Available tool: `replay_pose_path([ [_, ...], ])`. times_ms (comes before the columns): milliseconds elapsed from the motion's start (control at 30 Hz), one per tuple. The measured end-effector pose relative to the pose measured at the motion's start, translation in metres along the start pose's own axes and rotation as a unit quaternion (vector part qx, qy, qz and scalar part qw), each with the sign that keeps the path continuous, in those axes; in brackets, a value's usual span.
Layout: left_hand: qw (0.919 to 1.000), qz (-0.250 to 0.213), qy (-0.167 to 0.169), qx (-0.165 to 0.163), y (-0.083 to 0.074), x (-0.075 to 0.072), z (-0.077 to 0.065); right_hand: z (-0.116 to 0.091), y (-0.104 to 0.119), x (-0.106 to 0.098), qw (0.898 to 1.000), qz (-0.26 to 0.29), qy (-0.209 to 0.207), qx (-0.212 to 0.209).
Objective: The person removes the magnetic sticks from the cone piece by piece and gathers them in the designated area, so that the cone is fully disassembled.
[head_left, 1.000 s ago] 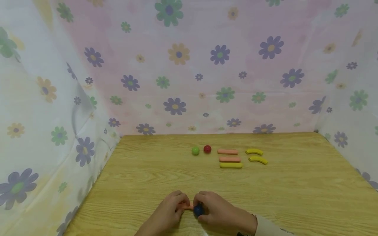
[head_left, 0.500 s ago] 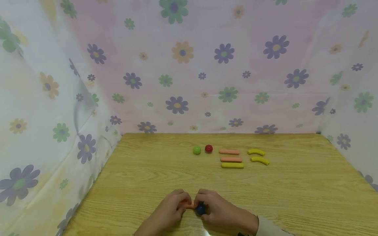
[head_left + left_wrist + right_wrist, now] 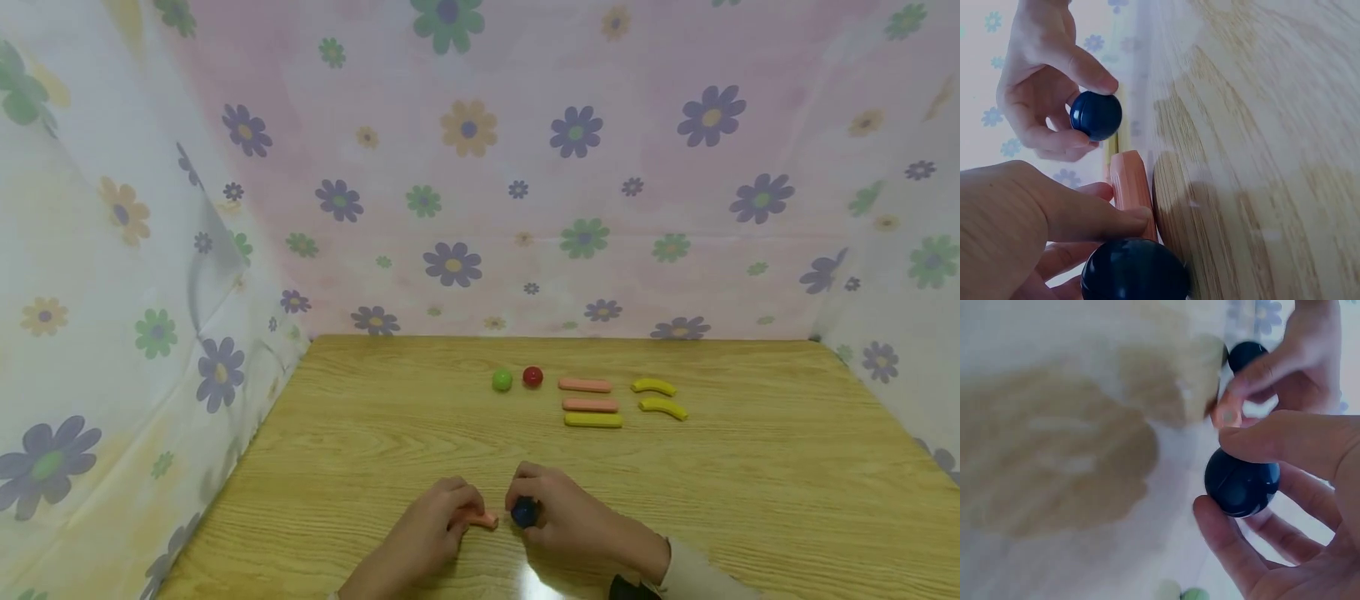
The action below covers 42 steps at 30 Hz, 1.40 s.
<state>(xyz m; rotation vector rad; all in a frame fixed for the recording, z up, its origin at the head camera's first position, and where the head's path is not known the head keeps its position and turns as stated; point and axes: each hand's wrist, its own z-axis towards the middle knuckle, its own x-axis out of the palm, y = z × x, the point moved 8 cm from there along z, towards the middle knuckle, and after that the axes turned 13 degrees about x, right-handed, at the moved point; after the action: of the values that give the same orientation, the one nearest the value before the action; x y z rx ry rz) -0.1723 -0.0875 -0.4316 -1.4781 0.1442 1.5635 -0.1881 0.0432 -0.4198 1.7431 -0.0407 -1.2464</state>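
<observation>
In the head view, my left hand [image 3: 435, 523] pinches a salmon-coloured stick [image 3: 486, 520] between thumb and fingers, its free end pointing right. A dark blue ball [image 3: 1135, 272] stands at the stick's other end in the left wrist view; in the head view the left hand hides it. My right hand [image 3: 567, 510] holds a second dark blue ball [image 3: 524, 512], thumb on one side and fingers on the other. A small gap separates this ball from the stick's free end. A seam runs round the right ball [image 3: 1241, 482] in the right wrist view.
Further back on the wooden table [image 3: 375, 417] lie a green ball [image 3: 502, 380], a red ball [image 3: 532, 377], two salmon sticks [image 3: 585, 385], a straight yellow stick [image 3: 593, 421] and two curved yellow sticks [image 3: 654, 387]. Flower-patterned cloth [image 3: 480, 192] walls the back and sides.
The right hand has drawn its blue ball away from the stick's end, to the right and slightly back, leaving a gap. The left hand stays nearly in place, gripping the stick.
</observation>
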Motion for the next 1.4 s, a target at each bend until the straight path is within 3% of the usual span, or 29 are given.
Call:
replay_pose_path([
  [100, 1.0, 0.001, 0.004, -0.008, 0.002, -0.001, -0.001, 0.003, -0.008, -0.01, 1.0, -0.001, -0.014, 0.022],
  [433, 1.0, -0.002, -0.004, 0.009, 0.002, -0.002, 0.0, 0.02, -0.027, -0.032, 0.997, -0.043, -0.051, 0.042],
  [800, 0.9998, -0.015, -0.004, 0.008, 0.004, -0.002, 0.0, 0.04, -0.044, -0.049, 0.993, -0.07, -0.094, 0.033],
  [933, 0.9998, -0.019, -0.003, 0.003, 0.004, -0.001, 0.001, 0.048, -0.049, -0.055, 0.992, -0.065, -0.106, 0.033],
  [1167, 0.9997, -0.023, -0.002, 0.004, 0.004, -0.003, 0.002, 0.064, -0.064, -0.063, 0.989, -0.049, -0.113, 0.077],
  [1400, 0.9996, -0.028, 0.007, -0.002, 0.005, -0.002, 0.002, 0.078, -0.075, -0.069, 0.988, -0.049, -0.123, 0.083],
])
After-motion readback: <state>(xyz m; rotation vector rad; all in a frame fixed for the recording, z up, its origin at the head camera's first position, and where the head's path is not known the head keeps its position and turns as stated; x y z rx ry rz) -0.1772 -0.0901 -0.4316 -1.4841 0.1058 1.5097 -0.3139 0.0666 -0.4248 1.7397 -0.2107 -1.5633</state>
